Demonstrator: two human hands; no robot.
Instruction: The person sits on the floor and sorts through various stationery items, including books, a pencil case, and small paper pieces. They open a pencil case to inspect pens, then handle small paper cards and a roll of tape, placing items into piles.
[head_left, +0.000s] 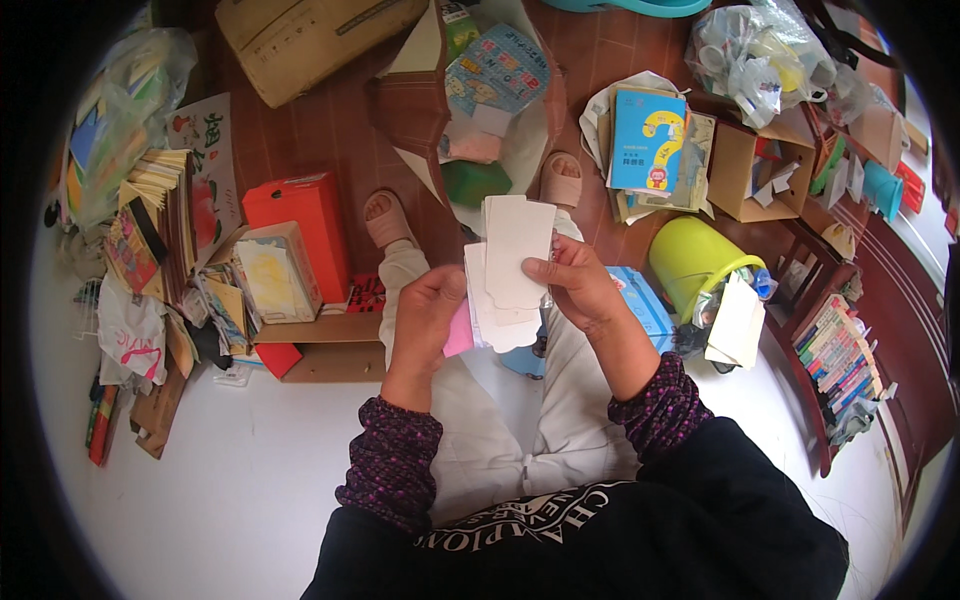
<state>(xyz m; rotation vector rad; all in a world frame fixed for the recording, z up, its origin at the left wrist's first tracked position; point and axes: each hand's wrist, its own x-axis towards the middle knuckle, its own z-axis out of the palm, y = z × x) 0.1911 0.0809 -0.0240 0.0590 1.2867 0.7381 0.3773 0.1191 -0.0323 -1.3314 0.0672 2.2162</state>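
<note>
Blank white paper cards (519, 247) are spread in an uneven stack between my two hands, above my lap. My right hand (583, 283) grips the upper cards at their right edge, thumb on top. Along the lower left side, my left hand (429, 319) pinches more white cards (480, 289) together with a pink sheet (459, 330). Beyond the cards, an open reddish-brown bag with a pale inside (420, 97) stands between my feet. In it lie a blue printed packet (499, 71) and a green piece (476, 182).
To the left are a red box (300, 225), a cardboard box (315, 41) and stacked books (161, 202). On the right are a tipped yellow-green bin (694, 262) with papers at its mouth, a blue book (646, 139), an open carton (761, 169) and a shelf of books (840, 356).
</note>
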